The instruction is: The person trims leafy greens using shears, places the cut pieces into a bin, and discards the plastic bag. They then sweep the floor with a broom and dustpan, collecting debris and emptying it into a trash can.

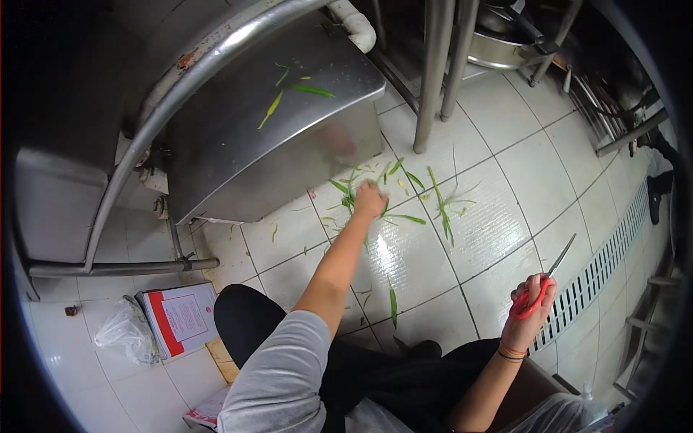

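Observation:
My left hand (pixel 371 200) reaches down to the tiled floor, over a scatter of green leaf pieces (pixel 346 195). Its fingers are blurred and partly hidden, so what they hold cannot be made out. At the right, my right hand (pixel 533 303) grips red-handled scissors (pixel 529 307), their blades pointing up and to the right. Green stalks (pixel 442 206) lie on the floor to the right of my left hand. A single green leaf (pixel 393 307) lies nearer my legs. More leaves (pixel 271 108) rest on top of the metal box.
A steel box (pixel 281 155) stands at the upper left beside a curved metal pipe (pixel 166 108). Table legs (pixel 435 79) rise at the top. A floor drain grate (pixel 599 270) runs along the right. A red-and-white carton (pixel 180 317) and plastic bag (pixel 128 328) lie at the lower left.

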Available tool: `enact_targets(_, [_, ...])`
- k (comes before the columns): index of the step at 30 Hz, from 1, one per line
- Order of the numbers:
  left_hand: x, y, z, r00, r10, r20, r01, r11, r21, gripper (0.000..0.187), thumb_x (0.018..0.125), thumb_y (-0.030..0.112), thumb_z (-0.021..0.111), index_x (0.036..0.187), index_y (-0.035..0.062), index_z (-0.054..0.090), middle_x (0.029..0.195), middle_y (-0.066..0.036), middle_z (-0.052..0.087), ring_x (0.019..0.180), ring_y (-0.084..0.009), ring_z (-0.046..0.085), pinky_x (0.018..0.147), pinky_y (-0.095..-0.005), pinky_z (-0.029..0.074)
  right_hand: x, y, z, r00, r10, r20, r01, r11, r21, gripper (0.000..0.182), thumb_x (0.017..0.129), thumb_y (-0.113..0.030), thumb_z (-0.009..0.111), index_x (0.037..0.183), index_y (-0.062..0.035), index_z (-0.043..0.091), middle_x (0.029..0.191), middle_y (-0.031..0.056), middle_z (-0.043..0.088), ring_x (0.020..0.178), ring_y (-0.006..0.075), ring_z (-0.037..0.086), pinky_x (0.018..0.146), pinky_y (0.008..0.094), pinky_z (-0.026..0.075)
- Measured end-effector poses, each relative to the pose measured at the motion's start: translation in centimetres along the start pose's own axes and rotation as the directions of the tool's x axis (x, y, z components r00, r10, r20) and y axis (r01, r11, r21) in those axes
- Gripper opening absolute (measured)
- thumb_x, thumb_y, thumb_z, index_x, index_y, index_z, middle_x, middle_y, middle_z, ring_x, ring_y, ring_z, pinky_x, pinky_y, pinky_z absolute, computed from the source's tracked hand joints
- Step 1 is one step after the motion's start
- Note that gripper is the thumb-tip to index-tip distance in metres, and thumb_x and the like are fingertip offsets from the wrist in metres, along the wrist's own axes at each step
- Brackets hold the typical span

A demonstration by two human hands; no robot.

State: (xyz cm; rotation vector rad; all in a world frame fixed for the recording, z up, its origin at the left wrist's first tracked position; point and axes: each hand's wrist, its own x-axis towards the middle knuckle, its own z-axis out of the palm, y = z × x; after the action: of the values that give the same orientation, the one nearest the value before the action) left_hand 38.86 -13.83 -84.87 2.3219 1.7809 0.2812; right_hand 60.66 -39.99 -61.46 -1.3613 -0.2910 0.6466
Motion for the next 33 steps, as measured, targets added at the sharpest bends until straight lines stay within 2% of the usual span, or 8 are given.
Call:
enact_targets(2, [-1.1,1.0,-1.5,0.89,-0.114,0.441,0.093,0.993,0.068,0.037,0.076,0.03,0.062,0.103,0.0058,0.056,0.111,-0.014,0.052,0.096,-0.0304,0.055,0.078,-0.0417,0.046,0.4,0.1,0.0,1.0,0.006,0.005,-0.006,1.0,0.001,0.009,0.088,-0.012,0.052,0.092,-0.0082,0.044,0.075,-0.0007,0.045,0.06,0.0065,0.042,0.052,0.021,0.035])
enact_targets(5, [-2.2,4.5,-12.3,0.958,0.22,-0.184,-0.268,0.914,-0.303,0.014,0.075,0.02,0.064,0.08,0.007,0.063,0.081,-0.01,0.061,0.069,-0.024,0.06,0.062,-0.0351,0.049,0.8,0.3,0.7,0.999,0.045,-0.01,-0.044,0.999,0.012,0.01,0.088,-0.012,0.052,0.092,-0.0084,0.044,0.073,-0.0008,0.045,0.058,0.0063,0.042,0.052,0.0207,0.036])
enact_targets(7, [1.0,3.3,-19.2,0.718,0.354,-0.599,-0.544,0.822,-0.167,0.012,0.073,0.016,0.065,0.066,0.0068,0.06,0.065,-0.008,0.058,0.061,-0.0244,0.058,0.053,-0.0338,0.047,0.9,0.9,0.8,0.999,0.041,0.002,-0.041,0.999,0.019,0.01,0.088,-0.011,0.053,0.092,-0.0082,0.044,0.073,-0.0006,0.045,0.058,0.0063,0.043,0.051,0.0206,0.036])
enact_targets(11, [10.0,-1.8,-27.8,0.627,0.266,-0.732,-0.332,0.942,0.059,0.021,0.083,0.019,0.05,0.09,0.0017,0.062,0.097,-0.018,0.058,0.091,-0.0331,0.054,0.083,-0.0414,0.041,1.1,1.0,1.1,0.999,0.03,0.02,-0.031,0.999,0.03,0.01,0.088,-0.009,0.053,0.091,-0.0078,0.044,0.072,-0.0004,0.045,0.056,0.0062,0.043,0.049,0.0198,0.037])
enact_targets(14, [15.6,-7.8,-27.0,0.695,0.188,-0.694,-0.189,0.979,0.077,0.03,0.086,0.022,0.047,0.102,0.0021,0.061,0.11,-0.019,0.056,0.104,-0.034,0.051,0.09,-0.0401,0.038,0.8,0.9,1.3,1.0,0.03,0.007,-0.03,0.999,0.017,0.01,0.088,-0.01,0.053,0.089,-0.008,0.043,0.072,-0.0007,0.044,0.055,0.006,0.043,0.049,0.0192,0.036])
enact_targets(16, [15.7,-7.6,-27.8,0.96,0.109,-0.258,-0.168,0.961,-0.219,0.033,0.087,0.024,0.044,0.106,0.0032,0.06,0.116,-0.018,0.054,0.111,-0.0325,0.048,0.093,-0.0383,0.037,0.7,0.7,1.3,1.0,0.025,0.009,-0.025,0.999,0.033,0.01,0.088,-0.01,0.053,0.089,-0.0078,0.043,0.072,-0.0008,0.044,0.055,0.0058,0.044,0.049,0.0193,0.036])
enact_targets(28, [4.9,1.2,-26.0,0.691,0.621,-0.368,-0.671,0.742,-0.008,0.009,0.073,-0.001,0.061,0.081,0.002,0.064,0.083,-0.013,0.061,0.08,-0.0285,0.059,0.07,-0.0359,0.049,0.9,1.4,2.3,0.997,0.071,0.012,-0.071,0.992,0.102,0.018,0.084,-0.008,0.059,0.093,-0.0078,0.044,0.075,0.0,0.048,0.055,0.0062,0.045,0.048,0.0187,0.038])
enact_targets(33, [0.4,8.5,-11.1,0.755,0.655,-0.015,-0.563,0.637,-0.526,0.022,0.078,0.0,0.056,0.098,0.0074,0.061,0.1,-0.011,0.057,0.09,-0.027,0.056,0.079,-0.0324,0.046,0.8,0.8,2.5,0.997,0.079,0.012,-0.079,0.992,0.097,0.018,0.084,-0.008,0.059,0.092,-0.0073,0.044,0.075,-0.0001,0.049,0.054,0.0055,0.045,0.047,0.018,0.038])
